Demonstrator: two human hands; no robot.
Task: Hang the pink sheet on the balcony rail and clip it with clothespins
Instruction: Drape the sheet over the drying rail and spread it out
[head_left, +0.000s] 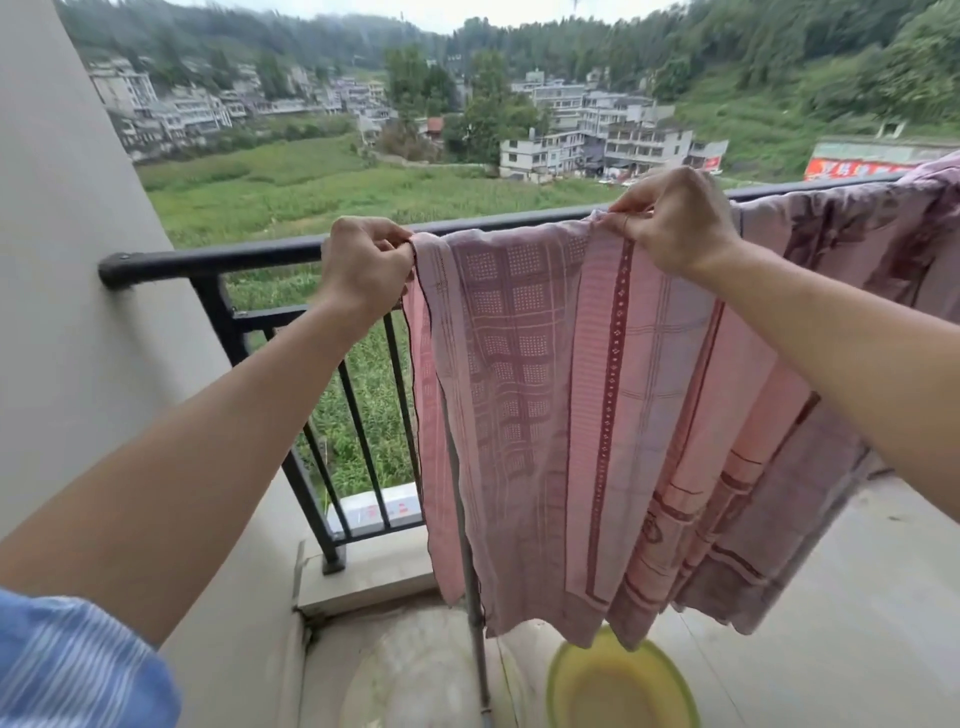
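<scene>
Head view: yellow basin (621, 686) sits empty under draped pink sheet (571, 395)

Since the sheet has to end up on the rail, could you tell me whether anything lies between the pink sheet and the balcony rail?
Nothing visible does. The pink sheet already hangs over the balcony rail, with the left hand pinching its end edge and the right hand pinching its top. No clothespins are in view.

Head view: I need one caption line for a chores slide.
Both hands pinch the pink sheet along the balcony rail.
</scene>
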